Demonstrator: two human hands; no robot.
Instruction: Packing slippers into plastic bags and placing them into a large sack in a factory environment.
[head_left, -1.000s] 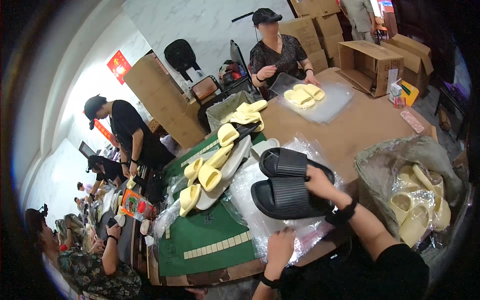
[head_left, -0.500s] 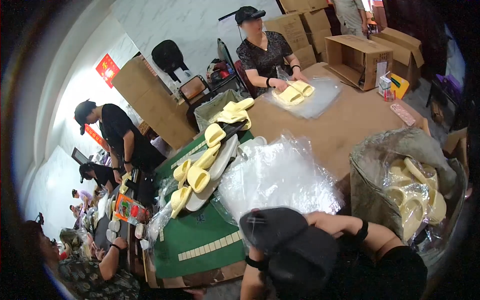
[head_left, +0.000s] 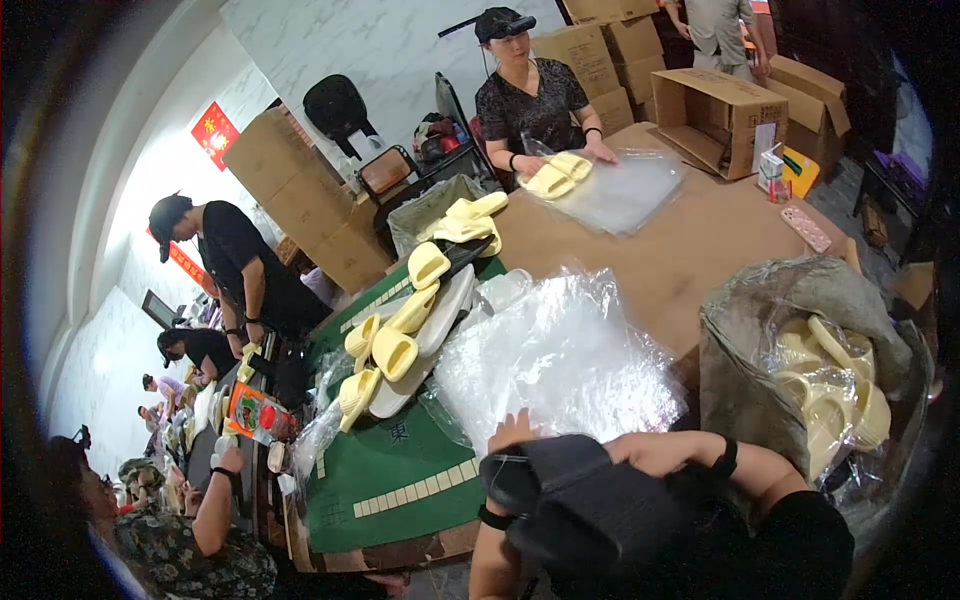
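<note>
Close in front of me is a pair of black slippers [head_left: 590, 500]. My right hand [head_left: 655, 452] grips their upper edge, with some of its fingers hidden behind them. My left hand [head_left: 512, 430] sticks out past the slippers on the far side, fingers stretched and apart, at the near edge of a stack of clear plastic bags [head_left: 560, 350]; the slippers cover its palm. Left of the bags, several pale yellow slippers [head_left: 395, 354] lie in a row with white slippers [head_left: 445, 315] on a green mat [head_left: 420, 505].
At right stands a grey sack [head_left: 735, 330] with bagged yellow slippers [head_left: 840, 400]. Across the brown table [head_left: 690, 235], a co-worker [head_left: 530, 110] handles yellow slippers [head_left: 556, 175] on clear bags. An open carton [head_left: 720, 115] and a pink phone [head_left: 806, 229] lie beyond. Other people work at left.
The black slippers have turned and tipped, showing their straps. My left hand has come out beyond them, fingers extended. The co-worker's yellow slippers have shifted left.
</note>
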